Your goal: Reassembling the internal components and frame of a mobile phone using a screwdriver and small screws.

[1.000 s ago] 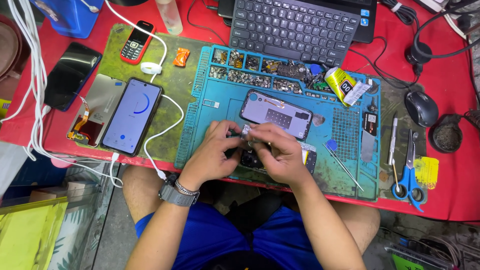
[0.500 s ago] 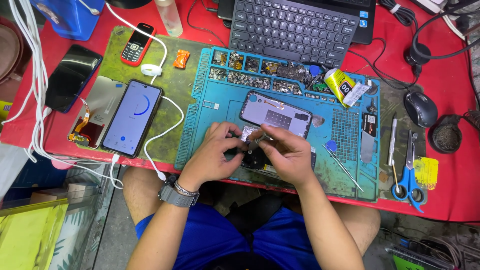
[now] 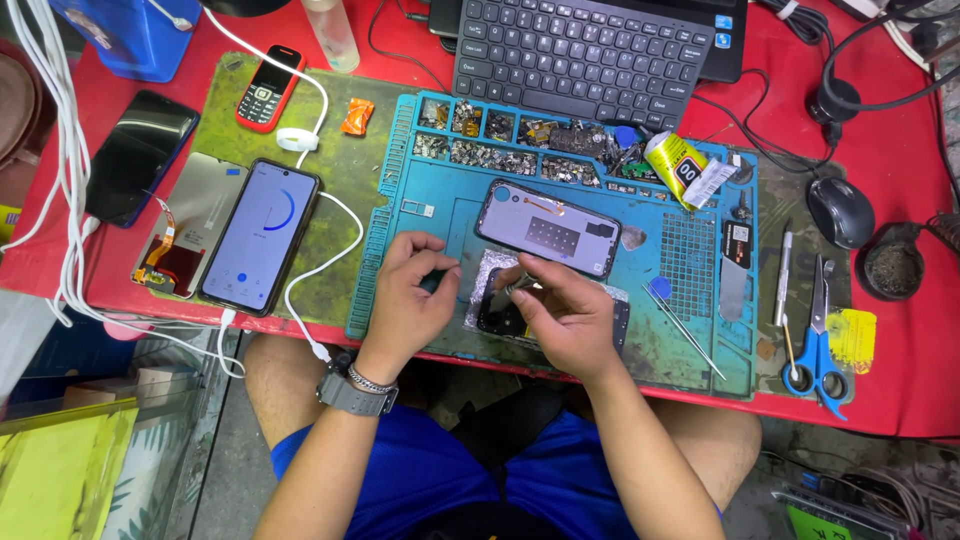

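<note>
Head view: opened phone lies flat on the teal repair mat, near the mat's front edge, mostly covered by the hands. Dark body, a silvery foil patch at its upper left; details of the inside too small to tell. Right hand rests over it, thumb and forefinger pinched on a thin metal tool, likely tweezers, tip pointing left. Left hand sits just beside it on the mat, fingers curled inward toward the phone's left edge; cannot tell if it grips anything. Grey watch and metal bracelet on the left wrist.

Just behind the hands: a second phone lying flat on the mat with a greyish panel and a small orange strip. Mat's back row of compartments holds small screws and parts. Yellow glue tube at the mat's upper right, blue scissors right of the mat.

Surface: red table with an olive-green worn mat on the left. On it a phone with a lit screen plugged into a white cable, a small red keypad phone, a loose display panel. Black keyboard at the back, mouse on the right. Person seated, blue shorts, floor below
</note>
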